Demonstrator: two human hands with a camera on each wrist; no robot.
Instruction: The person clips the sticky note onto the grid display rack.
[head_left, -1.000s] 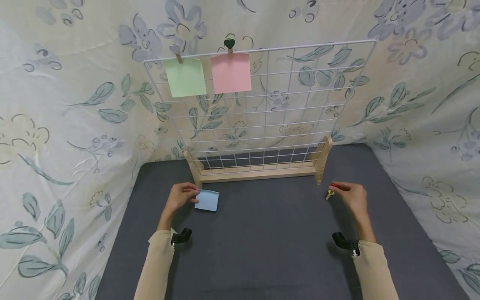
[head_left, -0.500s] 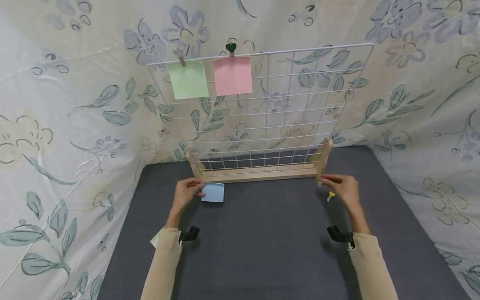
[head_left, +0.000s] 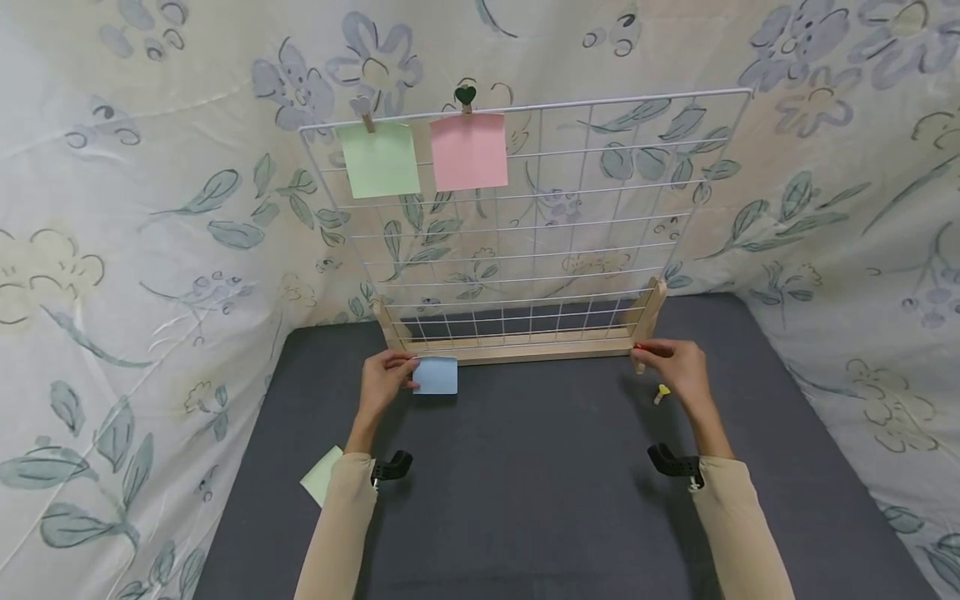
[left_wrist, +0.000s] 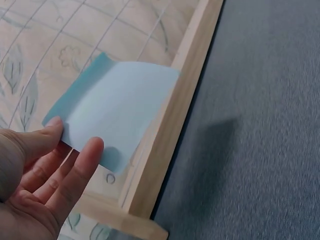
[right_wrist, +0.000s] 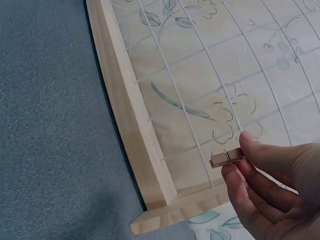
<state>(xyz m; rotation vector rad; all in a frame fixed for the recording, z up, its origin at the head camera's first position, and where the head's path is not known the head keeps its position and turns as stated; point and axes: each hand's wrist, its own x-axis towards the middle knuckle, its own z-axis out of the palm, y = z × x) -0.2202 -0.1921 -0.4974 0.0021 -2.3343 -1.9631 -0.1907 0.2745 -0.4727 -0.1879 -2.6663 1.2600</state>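
Observation:
Pinched at its left edge between thumb and fingers, a light blue paper note (head_left: 436,377) is held by my left hand (head_left: 381,381), above the table before the rack's left end. The left wrist view shows the note (left_wrist: 117,100) slightly curled, in front of the wooden base. My right hand (head_left: 681,367) pinches a mini wooden clothespin (right_wrist: 223,159) with a red top, near the rack's right foot. Its free end points away from the fingertips; the fingers hide its red end in the right wrist view. The white wire grid rack (head_left: 547,343) stands on wooden feet.
A green note (head_left: 381,160) and a pink note (head_left: 470,152) hang from the grid's top wire by clothespins. Another clothespin with a yellow heart (head_left: 663,391) lies on the dark table right of the rack. A pale green note (head_left: 322,475) lies beside my left forearm.
Both hands have moved inward and toward the rack, the left with the blue note, the right with the red-topped clothespin. The yellow-heart clothespin stays on the table. More of the pale green note shows.

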